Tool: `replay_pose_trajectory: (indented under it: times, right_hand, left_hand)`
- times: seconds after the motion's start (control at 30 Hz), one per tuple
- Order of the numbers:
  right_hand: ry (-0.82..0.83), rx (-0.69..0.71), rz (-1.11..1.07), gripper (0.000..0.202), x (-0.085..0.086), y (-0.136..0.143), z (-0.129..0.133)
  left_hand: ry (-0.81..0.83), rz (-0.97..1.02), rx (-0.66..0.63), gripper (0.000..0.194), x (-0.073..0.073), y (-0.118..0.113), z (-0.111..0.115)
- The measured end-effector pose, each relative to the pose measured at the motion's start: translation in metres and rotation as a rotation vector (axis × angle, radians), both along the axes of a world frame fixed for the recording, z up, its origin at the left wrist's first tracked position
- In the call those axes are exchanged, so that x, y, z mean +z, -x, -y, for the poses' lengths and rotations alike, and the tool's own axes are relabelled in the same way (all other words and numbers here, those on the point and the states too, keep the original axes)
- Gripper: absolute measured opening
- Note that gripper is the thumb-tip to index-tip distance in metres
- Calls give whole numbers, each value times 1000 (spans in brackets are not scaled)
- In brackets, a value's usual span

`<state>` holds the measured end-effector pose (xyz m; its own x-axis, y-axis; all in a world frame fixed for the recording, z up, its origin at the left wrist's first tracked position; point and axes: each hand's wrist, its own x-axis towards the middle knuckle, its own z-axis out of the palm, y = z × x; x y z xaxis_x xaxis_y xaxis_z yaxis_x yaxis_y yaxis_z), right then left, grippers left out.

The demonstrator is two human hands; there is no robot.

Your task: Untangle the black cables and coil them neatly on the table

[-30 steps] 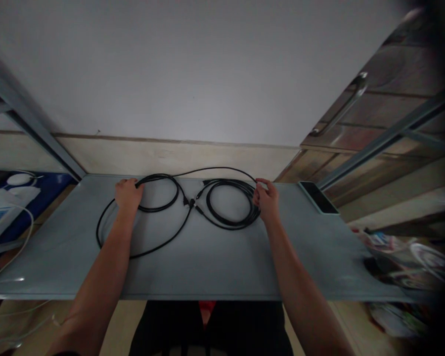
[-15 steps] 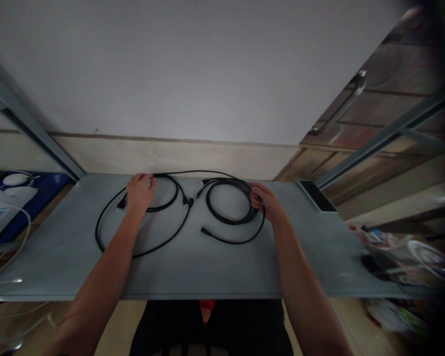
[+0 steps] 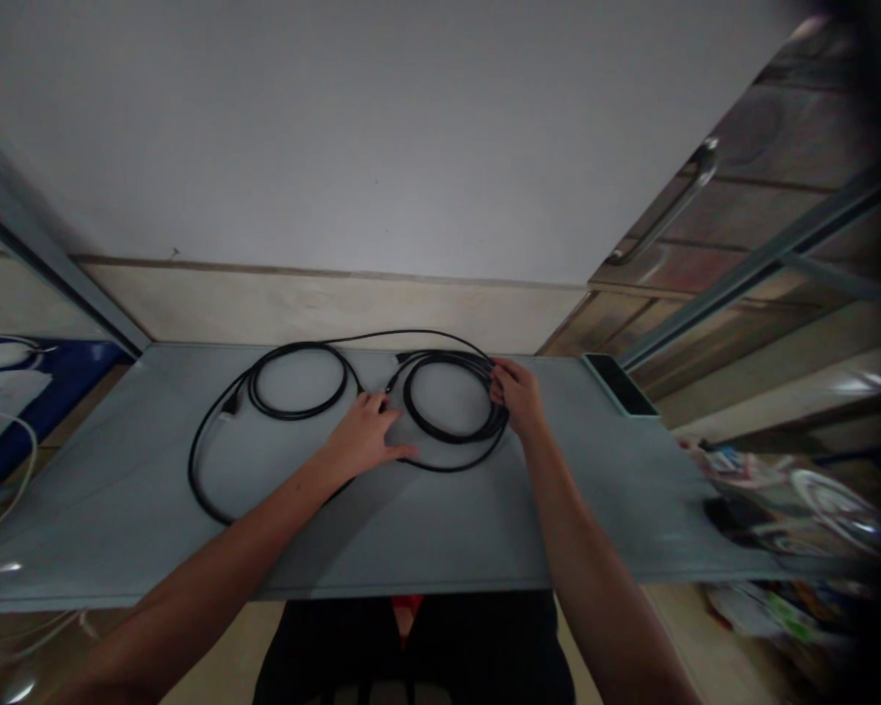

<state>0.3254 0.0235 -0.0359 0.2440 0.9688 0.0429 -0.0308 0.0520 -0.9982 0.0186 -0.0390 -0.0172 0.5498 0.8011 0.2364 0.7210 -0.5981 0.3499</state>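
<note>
A black cable lies on the grey table in two rounds, a left coil (image 3: 299, 415) and a tighter right coil (image 3: 451, 438), with a single strand arching between them along the back. My right hand (image 3: 518, 394) is closed on the cable at the right side of the right coil. Between the coils is my left hand (image 3: 367, 431), thumb and fingers apart, over the spot where cable ends lie. It partly covers those ends, so contact cannot be made out. A dark plug (image 3: 230, 403) with a pale tip rests inside the outer left loop.
A phone-like dark slab with a pale green edge (image 3: 621, 385) lies at the table's (image 3: 440, 548) back right. Blurred bags and a white coil (image 3: 837, 504) crowd the right end. Metal posts (image 3: 80, 284) rise at both sides, and a wall stands behind.
My left hand has left the left coil and moved right to the cable ends between the coils. My right hand stays at the right coil, and the loose end there has swung closer to it.
</note>
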Motion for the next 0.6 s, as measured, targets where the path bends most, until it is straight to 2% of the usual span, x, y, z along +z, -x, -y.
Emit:
replay_pose_trajectory:
  times: [0.1, 0.23, 0.33, 0.43, 0.6]
  right_hand:
    - [-15, -6, -88, 27, 2, 2, 1]
    - [-10, 15, -166, 25, 4, 2, 3]
    - [-11, 13, -193, 22, 4, 1, 3]
    - [-12, 16, -197, 21, 4, 0, 4]
    - [-9, 33, -240, 21, 6, -1, 4]
  left_hand:
    - [11, -89, -55, 69, 3, -6, 9]
    - [32, -110, -17, 54, -1, -14, 18]
    - [74, -32, 32, 49, -8, -17, 21]
    - [158, 77, 84, 31, -14, -20, 25]
    - [270, 231, 142, 7, -11, -20, 47]
